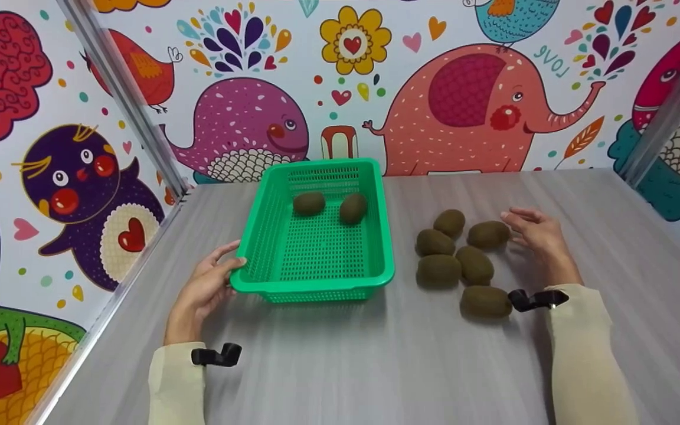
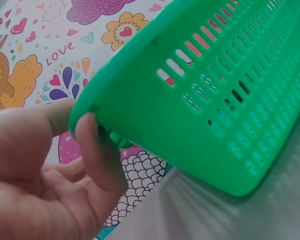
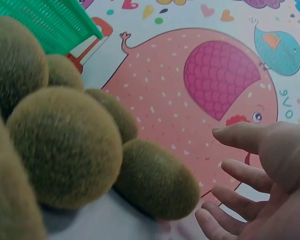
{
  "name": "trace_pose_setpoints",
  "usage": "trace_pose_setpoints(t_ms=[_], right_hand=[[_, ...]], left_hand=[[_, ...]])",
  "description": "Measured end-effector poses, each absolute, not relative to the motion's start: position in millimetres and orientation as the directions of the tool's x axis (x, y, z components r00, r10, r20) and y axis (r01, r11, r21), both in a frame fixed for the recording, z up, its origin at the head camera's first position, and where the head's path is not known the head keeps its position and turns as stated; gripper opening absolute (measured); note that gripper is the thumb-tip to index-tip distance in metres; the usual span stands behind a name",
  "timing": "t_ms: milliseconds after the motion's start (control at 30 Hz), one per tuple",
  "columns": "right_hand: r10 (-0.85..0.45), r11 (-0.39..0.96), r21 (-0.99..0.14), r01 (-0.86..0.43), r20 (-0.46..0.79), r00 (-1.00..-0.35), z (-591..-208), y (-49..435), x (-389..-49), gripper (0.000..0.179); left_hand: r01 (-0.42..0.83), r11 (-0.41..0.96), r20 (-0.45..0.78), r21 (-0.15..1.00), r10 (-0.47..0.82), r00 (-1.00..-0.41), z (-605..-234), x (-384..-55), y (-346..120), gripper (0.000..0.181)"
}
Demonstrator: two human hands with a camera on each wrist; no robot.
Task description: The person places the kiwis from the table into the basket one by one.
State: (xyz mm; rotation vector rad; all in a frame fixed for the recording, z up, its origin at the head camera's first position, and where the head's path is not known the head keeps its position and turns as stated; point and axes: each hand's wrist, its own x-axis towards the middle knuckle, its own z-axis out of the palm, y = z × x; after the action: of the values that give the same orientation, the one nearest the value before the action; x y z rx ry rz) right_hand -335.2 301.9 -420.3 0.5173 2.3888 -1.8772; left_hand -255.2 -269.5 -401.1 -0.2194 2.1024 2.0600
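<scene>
A green plastic basket stands on the table with two brown kiwis inside, one left and one right. At its left front corner my left hand pinches the rim, thumb on one side and fingers on the other, as the left wrist view also shows. Several loose kiwis lie grouped to the right of the basket. Just right of the rearmost right kiwi is my right hand, fingers loosely extended and holding nothing. In the right wrist view that kiwi sits a short gap from the fingertips.
The front kiwi lies close to the black wrist camera on my right sleeve. A grey table spreads under everything. Printed cartoon walls with metal corner posts enclose the back and sides.
</scene>
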Motion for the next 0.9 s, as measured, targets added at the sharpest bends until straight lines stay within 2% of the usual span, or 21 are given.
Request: trace_pose_setpoints(t_ms=[200,467,667,900], right_hand=[[0.202,0.210,-0.916,0.343,-0.303,-0.932,-430.1,305.8,-336.1,0.085],[0.140,0.225,-0.927,0.301,-0.275,-0.951,-435.6,306.0,-334.6,0.086],[0.098,0.195,-0.914,0.356,-0.343,-0.934,-435.0,303.9,-335.6,0.089],[0.076,0.230,-0.900,0.370,-0.363,-0.929,-434.4,304.9,-337.0,0.086]], left_hand=[[-0.237,0.022,-0.238,0.971,0.032,-0.971,-401.1,-256.1,-269.2,0.059],[-0.229,0.054,-0.230,0.972,0.030,-0.973,-400.4,-255.1,-269.5,0.061],[-0.227,0.028,-0.228,0.973,0.029,-0.973,-400.7,-254.5,-269.1,0.059],[-0.225,0.045,-0.227,0.973,0.027,-0.974,-401.3,-254.9,-268.8,0.059]])
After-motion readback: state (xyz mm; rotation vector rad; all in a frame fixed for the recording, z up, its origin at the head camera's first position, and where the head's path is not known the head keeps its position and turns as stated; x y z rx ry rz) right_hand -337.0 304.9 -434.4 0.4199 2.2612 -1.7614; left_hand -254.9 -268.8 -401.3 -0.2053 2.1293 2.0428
